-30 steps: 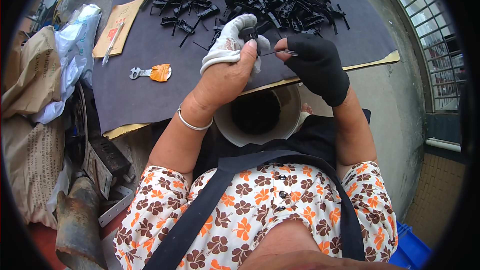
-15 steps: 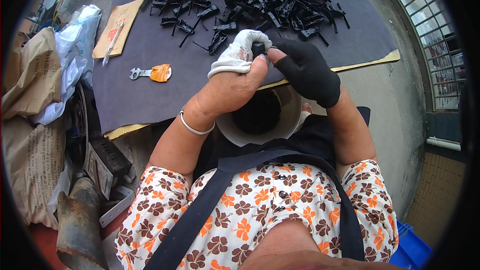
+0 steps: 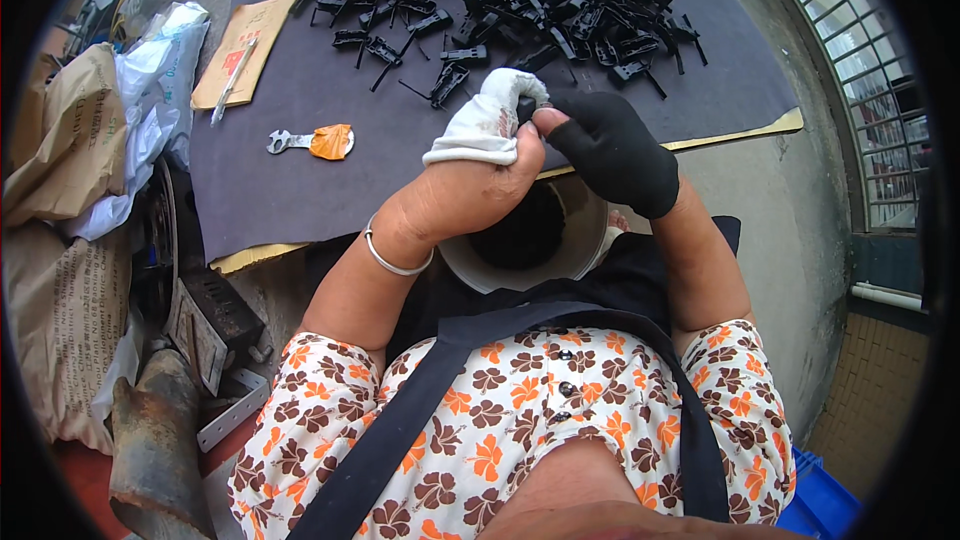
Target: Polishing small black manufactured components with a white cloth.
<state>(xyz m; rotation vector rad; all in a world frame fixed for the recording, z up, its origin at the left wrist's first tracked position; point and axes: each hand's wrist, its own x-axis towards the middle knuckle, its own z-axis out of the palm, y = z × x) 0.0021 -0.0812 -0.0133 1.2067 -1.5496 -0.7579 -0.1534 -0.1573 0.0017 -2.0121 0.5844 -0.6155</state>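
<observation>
My left hand (image 3: 490, 135), in a white glove that leaves the thumb bare, is closed around a small black plastic part (image 3: 526, 110). Most of that part is hidden by the fingers. Against it from the other side presses my right hand (image 3: 610, 145), in a black glove with bare thumb tip, its fingers curled in a pinch. Both hands meet over the table's near edge, above a pale bucket (image 3: 470, 265) with dark contents. Just beyond them lies a large heap of black plastic parts (image 3: 570, 10) with thin stems.
On the dark-covered table (image 3: 270, 195) rest a wrench (image 3: 292, 141) wrapped in orange at one end, and a brown envelope (image 3: 240, 45) with a pen (image 3: 234, 80) on it. Paper sacks (image 3: 65, 330) and a rusty metal pipe (image 3: 162, 440) stand at left. A barred window (image 3: 860, 70) is at right.
Both hands stay together on the black part, with the fingers shifting slightly. The left hand sits a little lower, and the table scene has shifted slightly with the view.
</observation>
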